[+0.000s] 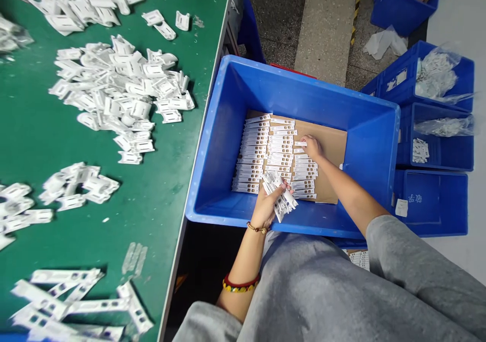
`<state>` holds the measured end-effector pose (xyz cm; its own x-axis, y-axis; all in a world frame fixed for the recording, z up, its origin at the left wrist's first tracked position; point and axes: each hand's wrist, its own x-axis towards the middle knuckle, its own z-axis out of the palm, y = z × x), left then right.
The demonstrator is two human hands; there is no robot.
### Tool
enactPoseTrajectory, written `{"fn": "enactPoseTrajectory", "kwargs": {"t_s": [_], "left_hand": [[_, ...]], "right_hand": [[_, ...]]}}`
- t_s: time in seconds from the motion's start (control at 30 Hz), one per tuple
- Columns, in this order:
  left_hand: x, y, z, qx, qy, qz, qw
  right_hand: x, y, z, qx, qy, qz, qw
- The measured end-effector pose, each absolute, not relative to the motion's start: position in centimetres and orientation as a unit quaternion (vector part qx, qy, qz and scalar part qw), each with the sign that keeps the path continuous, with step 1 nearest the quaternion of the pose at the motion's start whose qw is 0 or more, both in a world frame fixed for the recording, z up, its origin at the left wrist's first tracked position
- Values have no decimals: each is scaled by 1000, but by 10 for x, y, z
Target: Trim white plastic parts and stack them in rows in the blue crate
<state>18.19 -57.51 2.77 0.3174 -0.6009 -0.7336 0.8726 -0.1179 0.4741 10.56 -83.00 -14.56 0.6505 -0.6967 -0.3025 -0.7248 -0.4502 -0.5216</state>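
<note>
head view: placing step under way

from my remote seat i see the left hand (268, 207), fingers closed around a bunch of white plastic parts (279, 197), above rows of white strips (258, 154) on a cardboard sheet (326, 144) inside a blue plastic crate (304, 78). the right hand (312, 147) lies at the end of the rows; whether its fingers grip, i cannot tell. loose white pieces (117, 88) sit heaped on the green surface (38, 129). i judge the step to be row-laying; the held bunch calls for a free spot on the cardboard.
</note>
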Motion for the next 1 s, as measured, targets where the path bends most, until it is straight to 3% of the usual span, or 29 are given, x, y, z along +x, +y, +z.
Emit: {"fn": "enactPoseTrajectory", "kwargs": {"t_s": [0.17,0.27,0.33,0.4,0.5,0.63,0.87,1.0], "left_hand": [[183,-576,29,495,143,-551,657],[183,-577,28,501,153,-536,662],[183,-577,26,507,163,-520,667],[183,-577,24,515,173,-501,673],[182,-577,23,520,180,-496,672],[182,-578,25,519,181,-504,666],[180,-580,30,526,180,-510,656],[180,-580,27,522,188,-504,662]], "right_hand": [[120,-823,-120,-837,428,7,342],[118,-795,-79,-773,357,-32,523],[109,-767,-47,-709,252,8,658],[95,-738,-20,-663,209,81,714],[76,-708,0,-602,275,93,744],[67,-701,0,-502,368,24,782],[72,-695,-11,-208,496,-93,838],[77,-723,-27,-209,506,-185,816]]}}
